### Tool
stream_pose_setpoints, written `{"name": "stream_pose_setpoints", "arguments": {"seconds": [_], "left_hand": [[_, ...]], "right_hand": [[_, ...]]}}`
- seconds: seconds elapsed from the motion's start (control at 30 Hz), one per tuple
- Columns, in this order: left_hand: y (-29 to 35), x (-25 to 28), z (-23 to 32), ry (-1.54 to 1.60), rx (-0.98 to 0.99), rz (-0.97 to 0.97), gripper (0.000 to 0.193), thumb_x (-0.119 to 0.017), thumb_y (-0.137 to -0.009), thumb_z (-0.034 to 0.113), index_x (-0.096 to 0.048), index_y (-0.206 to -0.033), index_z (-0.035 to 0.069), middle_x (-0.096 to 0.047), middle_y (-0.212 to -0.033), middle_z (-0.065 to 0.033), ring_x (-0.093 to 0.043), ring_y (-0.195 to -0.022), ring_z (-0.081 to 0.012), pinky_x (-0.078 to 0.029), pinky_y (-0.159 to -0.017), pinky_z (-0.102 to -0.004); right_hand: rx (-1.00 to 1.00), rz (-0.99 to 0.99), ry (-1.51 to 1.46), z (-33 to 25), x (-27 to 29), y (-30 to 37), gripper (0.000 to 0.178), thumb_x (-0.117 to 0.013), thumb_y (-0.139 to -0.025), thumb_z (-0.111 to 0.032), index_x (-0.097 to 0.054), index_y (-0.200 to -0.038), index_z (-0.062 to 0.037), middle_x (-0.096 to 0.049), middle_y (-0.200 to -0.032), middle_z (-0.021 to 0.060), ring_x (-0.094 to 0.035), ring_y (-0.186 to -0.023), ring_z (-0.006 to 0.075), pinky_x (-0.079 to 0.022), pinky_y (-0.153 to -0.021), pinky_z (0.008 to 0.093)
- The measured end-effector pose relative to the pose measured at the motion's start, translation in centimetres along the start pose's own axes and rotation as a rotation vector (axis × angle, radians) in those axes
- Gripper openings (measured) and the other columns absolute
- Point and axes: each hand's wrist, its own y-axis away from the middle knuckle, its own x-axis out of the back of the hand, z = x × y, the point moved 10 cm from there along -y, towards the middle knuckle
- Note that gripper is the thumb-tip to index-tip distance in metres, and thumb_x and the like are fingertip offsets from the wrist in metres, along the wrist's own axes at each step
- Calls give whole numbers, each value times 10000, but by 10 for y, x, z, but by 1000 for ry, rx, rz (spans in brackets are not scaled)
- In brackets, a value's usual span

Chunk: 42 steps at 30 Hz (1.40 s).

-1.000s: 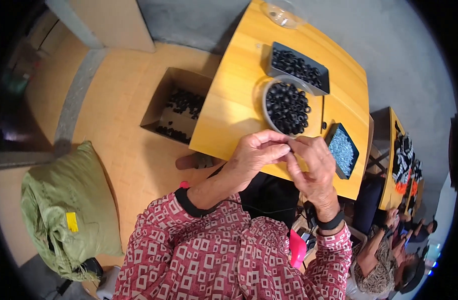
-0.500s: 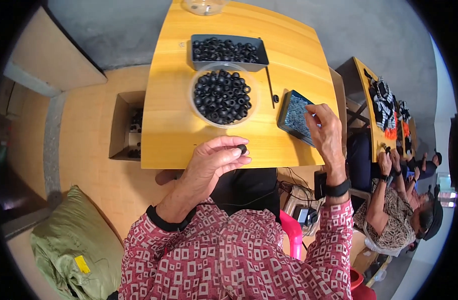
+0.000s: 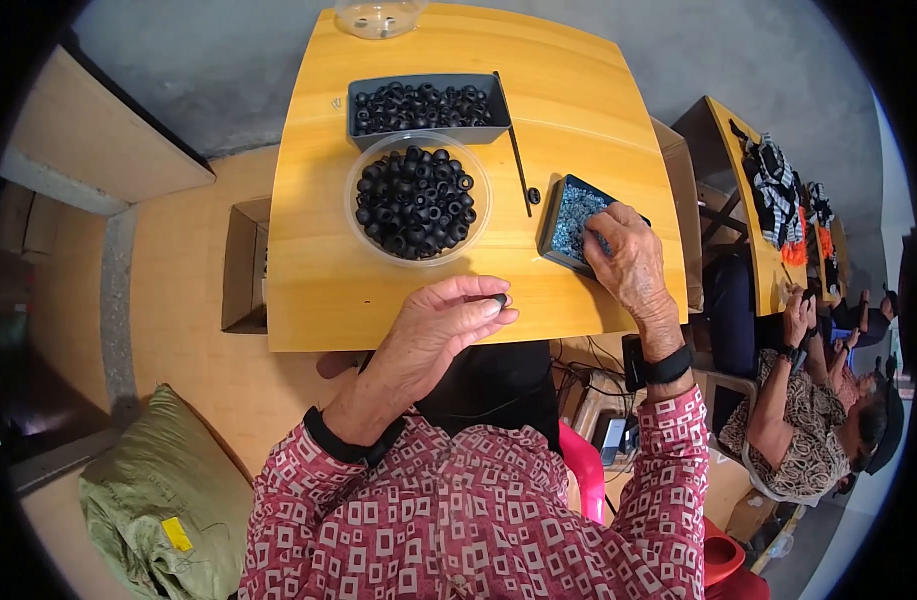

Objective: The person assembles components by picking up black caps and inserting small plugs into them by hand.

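Note:
At the table's near edge, my left hand (image 3: 433,325) pinches a small round black piece (image 3: 500,300) between thumb and fingertips; most of it is covered. My right hand (image 3: 633,262) reaches into a small dark tray (image 3: 546,240) of tiny bluish pieces (image 3: 576,212). Its fingers are bent together and pointing down among them, and whatever is between the fingertips is hidden. Ahead of my left hand stands a clear round bowl (image 3: 488,205) full of hollow black bead-like pieces (image 3: 415,200). Touching or close behind it is a long grey tray (image 3: 433,137) of similar pieces.
A thin black rod (image 3: 515,150) and one loose black ring (image 3: 534,197) lie between the trays. A clear container (image 3: 378,20) stands at the far edge. Left of the table are a cardboard box (image 3: 244,270) and a green sack (image 3: 168,490). Another person (image 3: 793,440) works at right.
My right hand has moved down into the bluish pieces from just above the tray. My left hand still holds the black piece. The whole view has shifted slightly.

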Motion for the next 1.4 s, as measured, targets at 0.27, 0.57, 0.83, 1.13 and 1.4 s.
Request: {"name": "stream_pose_setpoints", "arguments": {"seconds": [0.27, 0.57, 0.83, 1.13, 1.4], "left_hand": [[-16, -18, 1, -13, 9, -8, 246, -583, -904, 78, -572, -1132, -17, -621, -1039, -120, -613, -1005, -221, -476, -944, -323], [-30, -42, -4, -46, -14, -61, 240, -573, -906, 59, -566, -1135, -12, -617, -1075, -121, -605, -1019, -209, -475, -948, -315], [-46, -34, -18, -54, 19, -6, 240, -564, -926, 111, -558, -1140, 2, -619, -1069, -117, -605, -1023, -204, -472, -950, -322], [-52, -51, -4, -112, -67, -26, 247, -567, -928, 129, -551, -1144, 11, -615, -1090, -123, -602, -1037, -215, -468, -955, -324], [-34, -70, -15, 17, -31, -157, 248, -540, -937, 99, -554, -1166, 5, -621, -1063, -114, -607, -1017, -201, -475, -948, -327]], "right_hand": [[-357, 120, -726, 46, -6, 16, 42, -659, -805, -46, -659, -837, -18, -616, -796, 13, -520, -641, 60, -439, -600, 221], [-411, 195, -1190, 27, 10, 31, 36, -666, -813, -8, -668, -848, -4, -598, -736, -42, -483, -641, 21, -404, -599, 169], [-615, 275, -1328, 54, -10, 42, 49, -660, -848, -74, -662, -862, -27, -621, -728, -1, -486, -560, 42, -380, -510, 181], [-582, 225, -1512, 37, -7, 40, 58, -662, -832, -42, -669, -888, -26, -626, -754, -1, -486, -598, 35, -377, -543, 176], [-329, 288, -1208, -5, 36, 57, 126, -654, -781, 66, -657, -895, 13, -591, -841, 23, -495, -742, 71, -405, -681, 212]]}}
